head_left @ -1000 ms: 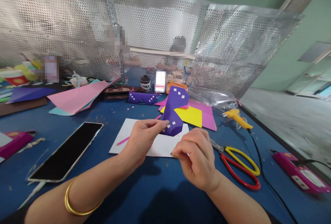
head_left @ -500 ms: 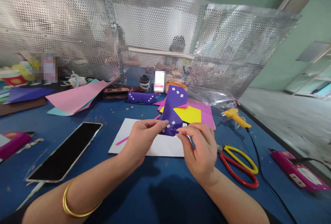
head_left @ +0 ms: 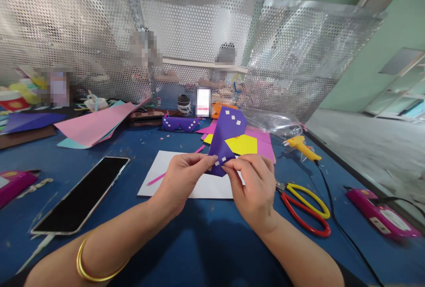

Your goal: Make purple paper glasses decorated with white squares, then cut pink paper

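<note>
Purple folded paper piece w/ small white squares [head_left: 225, 142] is up off the blue counter [head_left: 199, 242], held betw. both hands above the white paper sheet [head_left: 199, 185], only one view (head cam) to go by. Left hand [head_left: 184, 181] pinches its lower left edge, thumb & fingertips closed tight on the paper; gold bangle [head_left: 86, 265] sits on that forearm. Right hand [head_left: 254, 185] pinches the lower right corner, grip likewise closed on the paper, fingers curled in, and the two hands nearly touch at the bottom tip. Upper part of the piece stands tilted up & away from the person, overlapping the yellow paper sheet [head_left: 244, 144] and pink paper sheet [head_left: 262, 143] that lie flat behind it. Thin pink paper strip [head_left: 156, 179] lies on the white sheet's left edge. Right of the hands: scissors w/ one yellow and one red handle [head_left: 307, 209] flat on the counter, near the right wrist; yellow glue gun [head_left: 301, 146] farther back, black cord running fwd. Left: black smartphone [head_left: 81, 194] lying face up, well apart from the hands. Further back a purple paper glasses shape w/ white squares [head_left: 181, 123], large pink paper sheet [head_left: 94, 124], and a perforated metal screen [head_left: 199, 44] closing off the counter.
</note>
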